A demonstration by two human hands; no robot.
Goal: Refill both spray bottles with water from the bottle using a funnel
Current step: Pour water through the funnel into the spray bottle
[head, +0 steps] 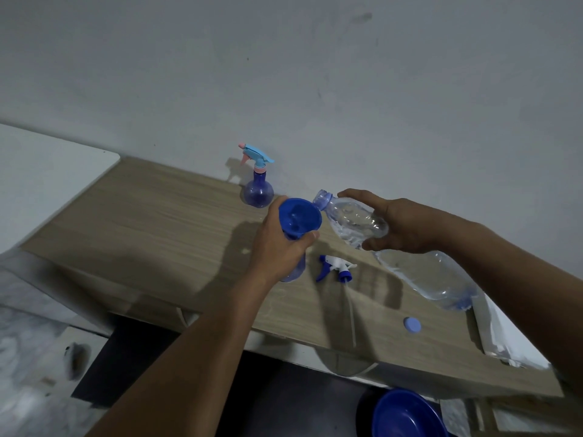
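Note:
My left hand grips the neck of a blue spray bottle standing on the wooden table, with a blue funnel seated in its mouth. My right hand holds a large clear water bottle tilted down, its open mouth at the funnel's rim. Water lies in the funnel. The bottle's removed spray head, blue and white with a long tube, lies on the table just right of it. A second blue spray bottle with a light blue and pink head stands at the back by the wall.
A light blue bottle cap lies near the table's front edge on the right. A blue basin sits on the floor below the table. The wall runs directly behind the table.

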